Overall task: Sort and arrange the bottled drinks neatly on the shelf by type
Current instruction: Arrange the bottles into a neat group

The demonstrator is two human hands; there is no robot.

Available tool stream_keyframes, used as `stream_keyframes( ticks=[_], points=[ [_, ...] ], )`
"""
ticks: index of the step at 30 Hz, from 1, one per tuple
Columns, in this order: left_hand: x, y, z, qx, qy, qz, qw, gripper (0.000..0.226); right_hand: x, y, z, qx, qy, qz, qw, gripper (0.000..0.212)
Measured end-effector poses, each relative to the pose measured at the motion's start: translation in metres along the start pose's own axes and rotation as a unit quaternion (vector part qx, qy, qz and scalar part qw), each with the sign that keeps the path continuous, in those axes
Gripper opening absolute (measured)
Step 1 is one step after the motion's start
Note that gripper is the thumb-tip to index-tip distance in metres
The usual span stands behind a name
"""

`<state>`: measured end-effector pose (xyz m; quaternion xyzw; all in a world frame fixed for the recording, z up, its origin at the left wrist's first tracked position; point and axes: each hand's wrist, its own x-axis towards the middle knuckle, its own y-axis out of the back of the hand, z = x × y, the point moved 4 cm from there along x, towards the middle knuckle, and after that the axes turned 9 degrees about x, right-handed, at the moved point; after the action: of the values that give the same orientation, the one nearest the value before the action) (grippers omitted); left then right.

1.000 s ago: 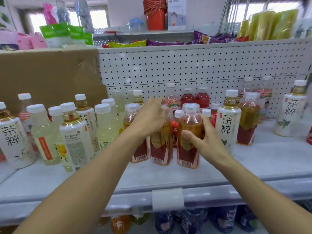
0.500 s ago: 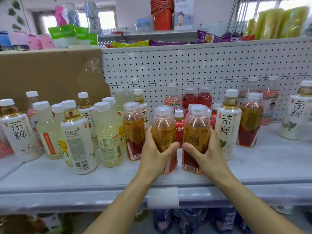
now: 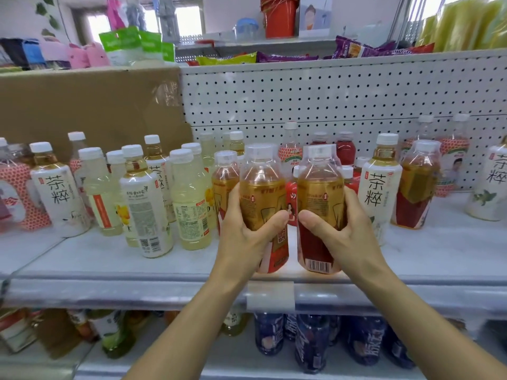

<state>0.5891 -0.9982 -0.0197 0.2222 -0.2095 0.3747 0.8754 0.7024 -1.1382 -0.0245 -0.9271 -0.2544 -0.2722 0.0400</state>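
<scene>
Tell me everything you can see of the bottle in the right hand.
The bottle is clear plastic, white-capped, filled with amber drink, with a gold-and-red label and a barcode near its base. It is upright at the shelf's front edge. The right hand grips its middle, thumb across the front.

The pale shelf (image 3: 109, 267) carries upright bottles: lemon drinks (image 3: 189, 204) and white-labelled tea bottles (image 3: 59, 196) at the left, red drinks (image 3: 345, 148) by the pegboard (image 3: 329, 100). Two amber bottles (image 3: 263, 187) are at its front edge, near the middle.
</scene>
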Motion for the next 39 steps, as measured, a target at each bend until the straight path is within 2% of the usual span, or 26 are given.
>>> stream_keyframes(
  ticks=[8,12,18,22,25,32,39],
  points=[
    [-0.035,0.051,-0.002,-0.015,0.027,0.024,0.999,0.057,-0.031,-0.042,-0.029,0.028,0.009,-0.031,0.999,0.046],
    [-0.051,0.092,-0.008,-0.022,0.038,0.031,0.999,0.060,-0.047,-0.079,-0.038,0.041,0.009,-0.051,0.998,0.050],
    [-0.076,0.178,-0.017,-0.008,0.057,0.032,0.998,0.063,-0.076,-0.162,-0.060,0.068,0.002,-0.067,0.995,0.055],
    [-0.094,0.248,-0.024,0.003,0.065,0.035,0.997,0.056,-0.102,-0.224,-0.078,0.086,-0.002,-0.070,0.994,0.058],
    [-0.107,0.300,-0.032,0.016,0.076,0.047,0.996,0.050,-0.121,-0.271,-0.091,0.101,0.000,-0.072,0.992,0.050],
    [-0.137,0.404,-0.052,0.016,0.097,0.068,0.993,0.046,-0.156,-0.374,-0.114,0.132,-0.010,-0.068,0.989,0.050],
    [-0.144,0.496,-0.086,0.023,0.118,0.102,0.987,0.050,-0.159,-0.474,-0.124,0.159,-0.020,-0.118,0.980,0.052]
  ],
)
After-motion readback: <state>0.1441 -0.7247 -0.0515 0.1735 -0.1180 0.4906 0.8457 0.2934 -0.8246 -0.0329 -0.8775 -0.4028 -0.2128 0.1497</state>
